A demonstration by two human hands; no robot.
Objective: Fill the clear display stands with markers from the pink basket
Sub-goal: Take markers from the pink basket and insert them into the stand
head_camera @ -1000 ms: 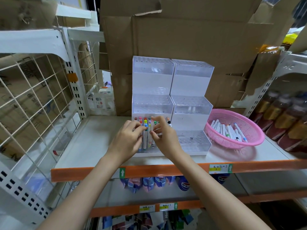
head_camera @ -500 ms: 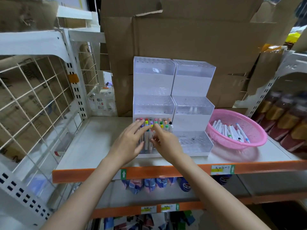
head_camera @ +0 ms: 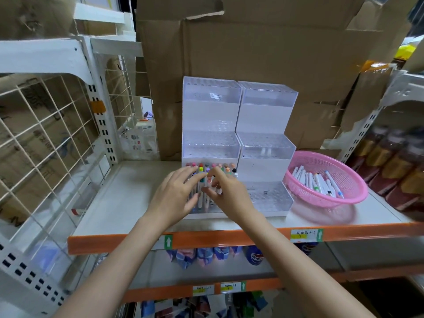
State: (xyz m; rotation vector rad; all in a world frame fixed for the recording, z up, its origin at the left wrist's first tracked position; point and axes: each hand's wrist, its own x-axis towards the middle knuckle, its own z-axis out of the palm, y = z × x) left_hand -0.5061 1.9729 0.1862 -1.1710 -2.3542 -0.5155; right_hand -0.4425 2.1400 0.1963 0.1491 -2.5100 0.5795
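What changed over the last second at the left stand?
The left hand uncurled; its fingers now lie straight across the markers in the bottom tier of the left stand. The right hand dropped slightly, still pinching a marker there. The pink basket and right stand are unchanged.

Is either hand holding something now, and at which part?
The right hand seems to pinch one marker just below its cap; the left hand holds nothing.

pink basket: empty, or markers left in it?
Not empty. A loose pile of white-barrelled markers lies on the floor of the pink basket; bare mesh shows around and above them.
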